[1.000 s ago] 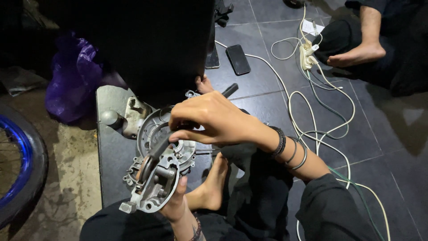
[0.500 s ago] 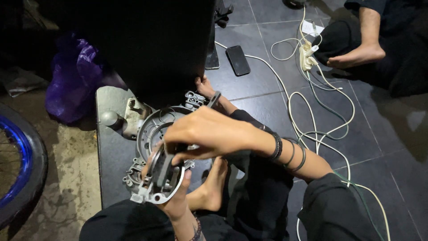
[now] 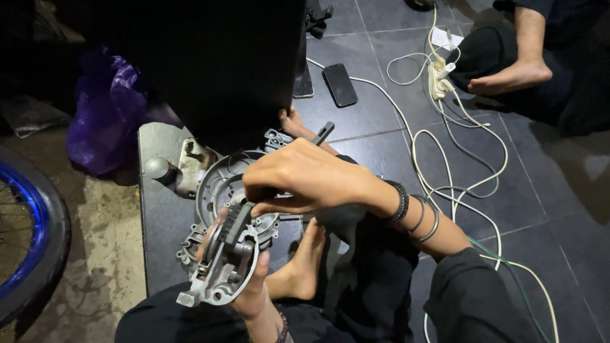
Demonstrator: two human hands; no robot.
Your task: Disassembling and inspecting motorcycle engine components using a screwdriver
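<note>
Floor: dark grey tiles (image 3: 559, 209), with a bare concrete strip at the left.
Dark cabinet: a large black box (image 3: 210, 63) stands above the hands, upright on the floor.
Bicycle wheel: blue rim and black tyre (image 3: 25, 241) at the left edge.
Purple bag: crumpled plastic (image 3: 105, 121) beside the black box.
Metal slab: a grey plate (image 3: 159, 216) on the floor, carrying a round cast housing (image 3: 216, 184).
Cables: white cords (image 3: 457, 159) loop over the tiles to a power strip (image 3: 438, 76).
Another person: a bare foot (image 3: 508, 76) rests near the strip.
Right hand: the right hand (image 3: 305, 181) reaches across from the right, wrist bangled, fingers curled and pinching a dark tool (image 3: 321, 134) whose tip pokes out behind the knuckles.
Left hand: the left hand (image 3: 251, 286) rises from below, palm up, fingers wrapped round the brake plate (image 3: 222, 260).
Brake plate: cast grey part with a dark shoe, held tilted on edge above the slab, just under the right hand.
Phone: a black phone (image 3: 340, 84) lies flat on the tiles.
</note>
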